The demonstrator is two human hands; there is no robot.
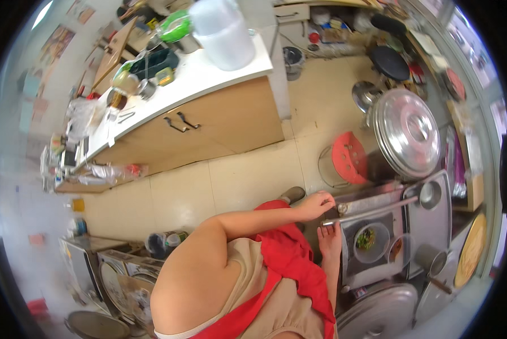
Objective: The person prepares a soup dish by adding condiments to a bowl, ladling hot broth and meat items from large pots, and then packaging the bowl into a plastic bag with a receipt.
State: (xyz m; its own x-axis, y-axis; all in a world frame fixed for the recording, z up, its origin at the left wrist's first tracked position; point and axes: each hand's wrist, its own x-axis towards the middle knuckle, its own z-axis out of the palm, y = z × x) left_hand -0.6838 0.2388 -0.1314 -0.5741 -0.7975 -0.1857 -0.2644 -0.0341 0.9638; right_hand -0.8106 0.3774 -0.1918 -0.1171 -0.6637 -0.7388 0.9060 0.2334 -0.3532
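Note:
My left hand [318, 205] is at the near edge of the counter, its fingers curled beside a small round knob [342, 208]; whether something is inside them is unclear. Just below it, my right hand [330, 239] has its fingers apart and extended, close to the handle end of a long metal ladle [372, 212]; contact cannot be told. The ladle's bowl rests on a metal tray [431, 229]. Past my right hand, a clear plastic bowl [371, 242] holds chopped greens, and a second clear bowl [399, 251] holds reddish-brown food.
A large lidded metal pot [408, 131] stands beyond the tray, near a red stool [350, 157]. A metal saucepan [431, 260], a large metal lid [380, 313] and a round wooden board [470, 250] are at the right. A white-topped cabinet [211, 123] stands across the tiled floor.

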